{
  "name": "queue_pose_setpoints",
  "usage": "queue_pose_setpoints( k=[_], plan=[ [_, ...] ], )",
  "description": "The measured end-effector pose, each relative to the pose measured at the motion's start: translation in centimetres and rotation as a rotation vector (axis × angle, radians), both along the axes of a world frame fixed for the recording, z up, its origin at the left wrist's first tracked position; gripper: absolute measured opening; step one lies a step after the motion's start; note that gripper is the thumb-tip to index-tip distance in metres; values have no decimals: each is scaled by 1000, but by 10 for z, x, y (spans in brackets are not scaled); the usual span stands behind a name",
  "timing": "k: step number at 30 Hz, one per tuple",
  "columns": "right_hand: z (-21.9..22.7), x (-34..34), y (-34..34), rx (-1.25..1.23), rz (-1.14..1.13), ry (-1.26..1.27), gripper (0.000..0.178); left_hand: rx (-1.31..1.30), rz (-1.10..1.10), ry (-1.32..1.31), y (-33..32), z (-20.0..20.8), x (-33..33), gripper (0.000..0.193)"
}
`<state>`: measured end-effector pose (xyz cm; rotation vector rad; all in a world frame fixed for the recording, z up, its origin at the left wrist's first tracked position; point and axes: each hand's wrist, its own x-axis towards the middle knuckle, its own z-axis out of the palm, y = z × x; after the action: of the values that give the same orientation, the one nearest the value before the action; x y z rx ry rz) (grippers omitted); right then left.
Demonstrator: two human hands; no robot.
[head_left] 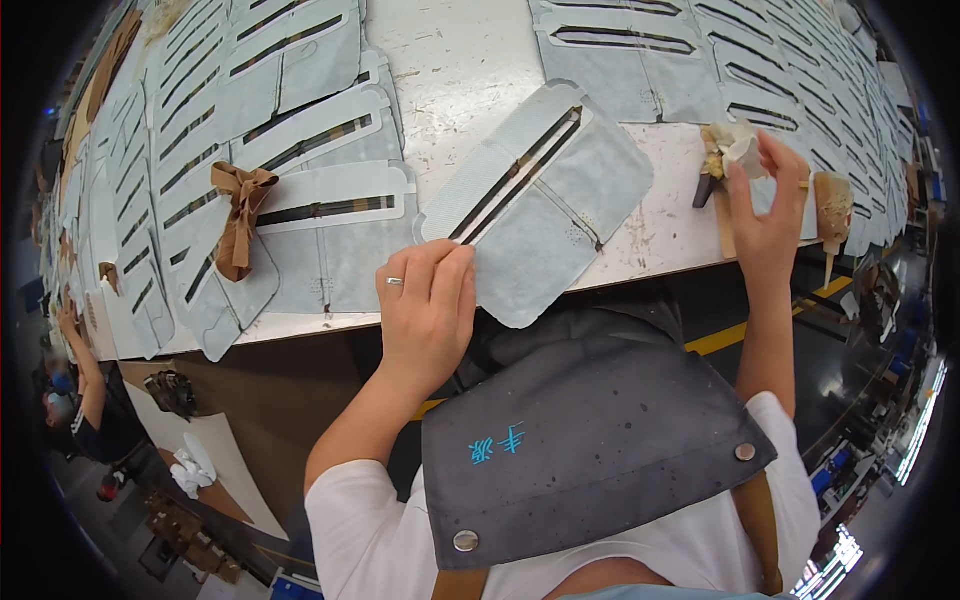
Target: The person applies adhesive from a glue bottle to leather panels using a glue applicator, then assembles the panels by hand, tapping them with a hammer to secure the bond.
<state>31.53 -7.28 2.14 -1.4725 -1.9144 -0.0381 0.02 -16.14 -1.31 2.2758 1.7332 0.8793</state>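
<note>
A grey, fabric-like panel (580, 215) lies tilted on the white table in front of me. It has a pale strip with a long dark-edged slot and a dark line of stitching running to one edge. My left hand (425, 305) pinches its near left corner, fingers closed, a ring on one finger. At the right, my right hand (770, 205) is closed on a crumpled cream wad (741, 147), whose material I cannot make out. The wad is just above a tan strip and a small dark object (704, 190) at the table's edge.
Overlapping grey panels (300, 110) cover the left of the table, with a crumpled brown cloth (240, 215) on them. More panels (640, 85) spread over the right. A yellowish nozzle bottle (833, 210) hangs nozzle-down by the right edge. Another person (95, 400) is at far left.
</note>
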Motion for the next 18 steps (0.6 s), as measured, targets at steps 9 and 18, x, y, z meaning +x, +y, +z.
queue_pose_setpoints(
  k=[9,18],
  plan=[
    [-18,54,-52,-296,-220,-245,18,-27,-245,243,18,15,16,31],
    [32,-26,-12,-161,256,99,39,-49,-207,79,31,5,28,36]
  ],
)
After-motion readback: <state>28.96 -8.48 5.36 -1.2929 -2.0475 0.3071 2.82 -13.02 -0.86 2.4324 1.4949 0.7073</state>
